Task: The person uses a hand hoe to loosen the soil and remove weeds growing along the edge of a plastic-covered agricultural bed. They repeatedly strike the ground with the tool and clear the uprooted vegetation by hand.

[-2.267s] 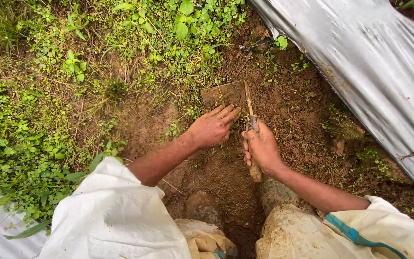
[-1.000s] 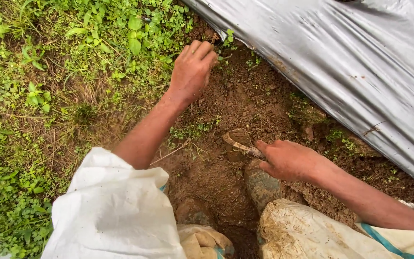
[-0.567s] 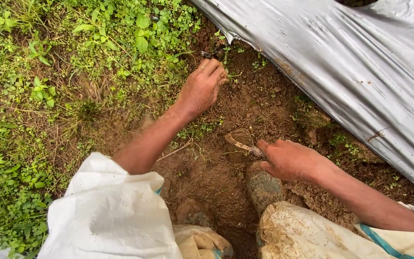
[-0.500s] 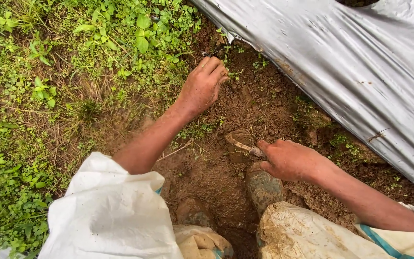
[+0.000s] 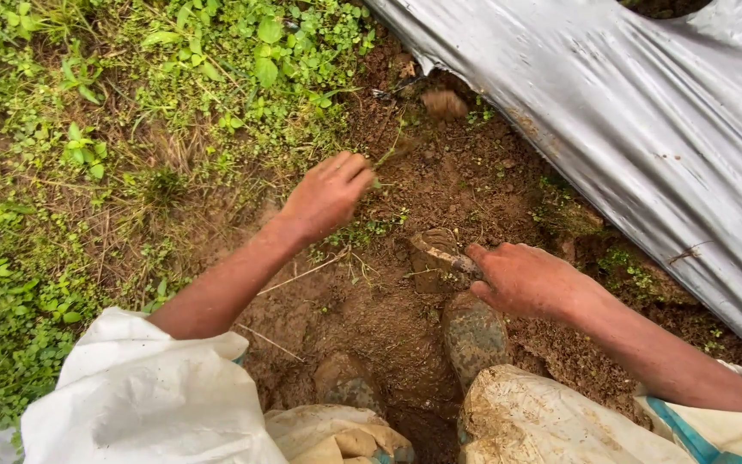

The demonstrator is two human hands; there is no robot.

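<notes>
A person crouches over a strip of bare brown soil (image 5: 465,185) that runs between a patch of green weeds and dry grass (image 5: 130,103) on the left and a sheet of grey plastic mulch (image 5: 646,120) on the right. The left hand (image 5: 326,194) is blurred near the weed edge, its fingers curled around a thin green weed stem (image 5: 388,155); a small clod of brown earth (image 5: 444,103) shows, also blurred, further up the strip beside the sheet's edge. The right hand (image 5: 526,279) is closed around the handle of a small mud-caked hand hoe (image 5: 436,254), whose blade rests in the soil just left of the knuckles, near the middle of the strip and below the left hand, the two hands well apart. Two mud-covered rubber boots (image 5: 472,331) stand in the soil at the lower edge, the right one just beneath the tool. White sleeves (image 5: 148,404) and soiled cream trousers (image 5: 543,421) fill the bottom of the view
</notes>
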